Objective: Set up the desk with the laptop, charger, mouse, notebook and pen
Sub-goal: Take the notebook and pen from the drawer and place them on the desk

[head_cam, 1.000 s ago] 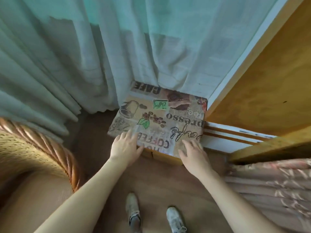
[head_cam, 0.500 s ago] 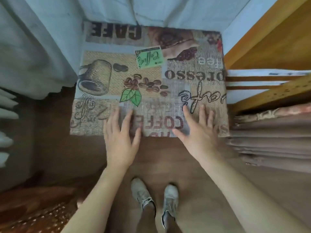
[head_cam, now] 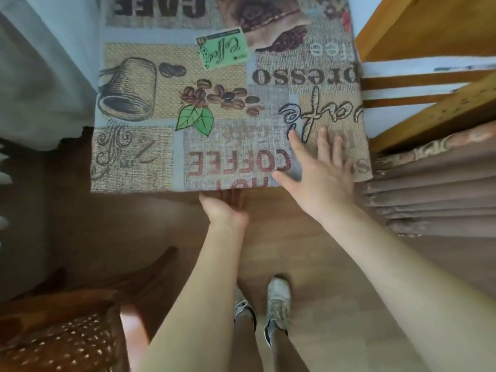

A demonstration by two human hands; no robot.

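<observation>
A small desk covered with a coffee-print cloth (head_cam: 171, 151) fills the upper middle of the head view. My right hand (head_cam: 319, 167) lies flat on the cloth near its front right corner, fingers spread. My left hand (head_cam: 224, 205) is at the desk's front edge, its fingers tucked under the edge and hidden from view. No laptop, charger, mouse, notebook or pen is in view.
A pale curtain (head_cam: 40, 76) hangs at the left of the desk. Wooden furniture (head_cam: 429, 30) and folded brownish fabric (head_cam: 429, 189) stand at the right. A wicker chair with a spotted cushion (head_cam: 59, 339) is at the lower left. My shoes (head_cam: 277, 299) are on the wooden floor.
The view has come closer to the desk. My left hand has slid off the cloth top to under the front edge. My right hand stays flat on the cloth.
</observation>
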